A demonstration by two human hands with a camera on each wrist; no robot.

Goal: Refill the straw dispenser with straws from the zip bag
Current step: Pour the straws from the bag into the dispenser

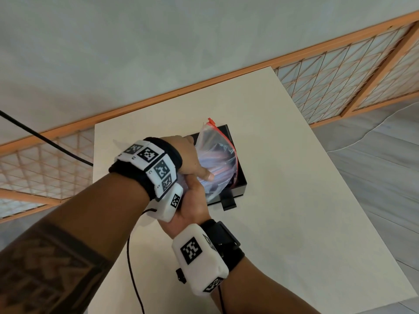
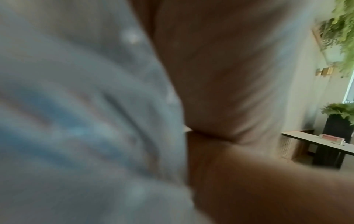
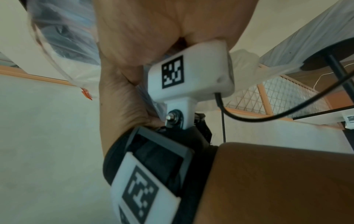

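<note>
Head view: both hands, left hand (image 1: 188,155) and right hand (image 1: 192,205), grip the zip bag (image 1: 215,155) over the black dispenser (image 1: 238,177) mid-table (image 1: 283,200). Bare table lies toward 3 o'clock. The bag's long axis runs 12 to 6, red zip edge toward 12.

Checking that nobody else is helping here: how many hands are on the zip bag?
2. The left hand grips the zip bag from above; the right hand holds it from below, over the black dispenser.
</note>
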